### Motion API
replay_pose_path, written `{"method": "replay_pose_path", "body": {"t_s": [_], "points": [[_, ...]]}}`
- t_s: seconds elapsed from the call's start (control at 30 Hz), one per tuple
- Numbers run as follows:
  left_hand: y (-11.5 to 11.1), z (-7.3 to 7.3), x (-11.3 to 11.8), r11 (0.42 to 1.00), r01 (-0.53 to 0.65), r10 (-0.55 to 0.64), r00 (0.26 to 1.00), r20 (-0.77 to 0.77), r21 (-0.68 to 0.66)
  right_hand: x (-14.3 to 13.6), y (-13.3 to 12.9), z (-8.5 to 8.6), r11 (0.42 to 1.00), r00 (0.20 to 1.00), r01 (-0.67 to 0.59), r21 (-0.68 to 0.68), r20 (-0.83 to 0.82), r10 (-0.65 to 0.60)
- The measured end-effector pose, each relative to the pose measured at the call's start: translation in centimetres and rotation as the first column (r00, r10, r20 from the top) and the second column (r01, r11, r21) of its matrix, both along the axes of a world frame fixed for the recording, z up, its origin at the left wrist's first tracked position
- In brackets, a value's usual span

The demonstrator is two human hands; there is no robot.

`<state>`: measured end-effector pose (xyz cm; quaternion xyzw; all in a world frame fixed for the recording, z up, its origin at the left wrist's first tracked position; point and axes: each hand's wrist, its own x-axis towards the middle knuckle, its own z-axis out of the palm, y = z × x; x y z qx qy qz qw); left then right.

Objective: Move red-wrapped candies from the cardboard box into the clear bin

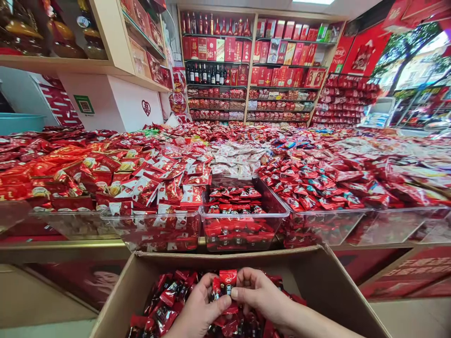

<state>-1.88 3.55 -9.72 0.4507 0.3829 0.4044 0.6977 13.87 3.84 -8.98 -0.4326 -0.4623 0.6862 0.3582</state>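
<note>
Far left of the frame, a teal tub point(17, 123) sits behind heaps of red and gold sweets, under a wooden shelf of jars at the upper left. Moving right along the counter, a clear bin point(155, 228) is piled with red-and-white packets, and just beside it at centre a second clear bin point(278, 209) stands partly filled with red-and-black wrapped candies point(236, 225).

In front, at the bottom centre, an open cardboard box point(317, 267) holds a loose heap of the same candies. Over that heap the left hand point(199, 307) has its fingers curled round a small bunch of candies point(225, 281), thumb pressed across them. The right hand point(259, 293) meets it from the other side, fingers closed on the same bunch, so both hands grip it together just above the box's contents.

Further right, red packets spread across the counter, with shelves of bottles and red cartons point(278, 51) on the back wall.
</note>
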Motion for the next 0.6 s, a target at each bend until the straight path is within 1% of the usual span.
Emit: {"method": "replay_pose_path", "body": {"t_s": [0.07, 0.2, 0.3, 0.37, 0.47, 0.5, 0.6], "points": [[-0.02, -0.02, -0.05, 1.000, 0.011, -0.011, 1.000, 0.028, 0.021, -0.08, -0.07, 0.05, 1.000, 1.000, -0.011, -0.021, -0.004, 0.011], [-0.13, 0.09, -0.03, 0.999, -0.032, 0.031, 0.999, 0.043, 0.032, -0.33, -0.17, 0.01, 0.998, 0.998, -0.061, -0.024, -0.009, 0.061], [-0.22, 0.29, -0.02, 0.999, -0.047, 0.046, 0.998, 0.041, 0.024, -0.46, -0.14, 0.20, 0.998, 0.999, -0.028, 0.060, 0.042, 0.025], [-0.20, 0.38, -0.05, 0.999, -0.041, 0.043, 0.997, 0.063, -0.032, -0.44, -0.06, 0.44, 0.988, 0.995, 0.012, 0.152, 0.097, -0.027], [-0.03, 0.36, -0.06, 0.980, -0.015, 0.041, 0.991, 0.124, -0.199, -0.28, 0.10, 0.66, 0.973, 0.985, 0.004, 0.229, 0.168, -0.044], [0.04, 0.33, -0.04, 0.975, -0.017, 0.050, 0.988, 0.144, -0.222, -0.23, 0.15, 0.69, 0.971, 0.983, -0.006, 0.241, 0.178, -0.038], [0.20, 0.26, 0.07, 0.979, -0.041, 0.074, 0.984, 0.159, -0.201, -0.14, 0.22, 0.71, 0.964, 0.989, -0.008, 0.265, 0.143, -0.031]]}}
